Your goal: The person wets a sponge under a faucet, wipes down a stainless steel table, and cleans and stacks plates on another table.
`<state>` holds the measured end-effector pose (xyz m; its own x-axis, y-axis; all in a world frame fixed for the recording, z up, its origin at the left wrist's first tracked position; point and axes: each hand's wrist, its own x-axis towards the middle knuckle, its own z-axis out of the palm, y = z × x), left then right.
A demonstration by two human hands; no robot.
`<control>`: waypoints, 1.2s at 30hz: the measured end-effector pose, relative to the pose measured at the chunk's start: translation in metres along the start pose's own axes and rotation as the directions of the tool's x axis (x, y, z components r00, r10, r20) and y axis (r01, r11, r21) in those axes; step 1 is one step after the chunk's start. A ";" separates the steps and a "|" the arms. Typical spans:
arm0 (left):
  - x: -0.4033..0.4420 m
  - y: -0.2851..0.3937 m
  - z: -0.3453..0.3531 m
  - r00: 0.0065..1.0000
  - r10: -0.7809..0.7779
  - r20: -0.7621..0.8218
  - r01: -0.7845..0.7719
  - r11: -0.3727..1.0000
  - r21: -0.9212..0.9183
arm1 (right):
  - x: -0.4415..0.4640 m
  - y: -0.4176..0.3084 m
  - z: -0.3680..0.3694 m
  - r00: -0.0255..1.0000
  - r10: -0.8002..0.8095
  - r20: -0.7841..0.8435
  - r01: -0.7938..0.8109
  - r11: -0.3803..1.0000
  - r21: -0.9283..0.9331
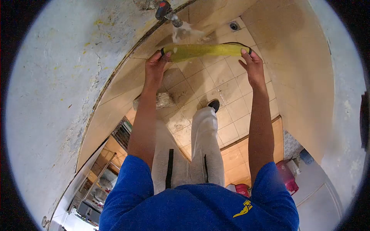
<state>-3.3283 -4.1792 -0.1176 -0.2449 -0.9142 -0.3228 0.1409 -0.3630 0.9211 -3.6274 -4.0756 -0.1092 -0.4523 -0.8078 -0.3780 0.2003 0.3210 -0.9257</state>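
Note:
A yellow, see-through mesh piece with black edging (pixel 206 52) is stretched out sideways between my two hands, above the tiled floor. My left hand (pixel 156 67) grips its left end, thumb on the near side, beside a black band. At the opposite end, my right hand (pixel 253 67) pinches the mesh by its other black band, with some fingers loose. Both arms reach forward, and the mesh hangs slightly below a tap (pixel 169 14) on the wall. What the mesh is cannot be made out.
White water or splash (pixel 183 32) shows under the tap. A floor drain (pixel 234 26) lies in the far corner. A rough stone block (pixel 165 100) rests left of my legs, near my dark shoe (pixel 214 104). Low walls curve in on both sides. Red containers (pixel 287 177) stand behind right.

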 end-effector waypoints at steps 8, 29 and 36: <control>-0.011 0.014 0.013 0.949 0.305 -0.085 -0.294 0.949 0.117 | -0.007 -0.012 0.001 0.985 0.093 0.146 -0.082 0.993 -0.085; -0.092 0.078 0.025 0.713 0.630 0.307 -0.597 0.776 -0.206 | -0.063 -0.067 0.014 0.818 -0.534 0.212 0.414 0.804 0.427; -0.084 0.119 0.085 0.676 0.466 0.571 -0.442 0.876 -0.193 | -0.067 -0.120 0.077 0.330 -0.749 0.574 0.729 0.589 0.349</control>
<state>-3.3728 -4.1297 0.0375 -0.6476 -0.6842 0.3354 0.4164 0.0509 0.9077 -3.5542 -4.0984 0.0286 0.1995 -0.7913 0.5780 0.0917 -0.5722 -0.8150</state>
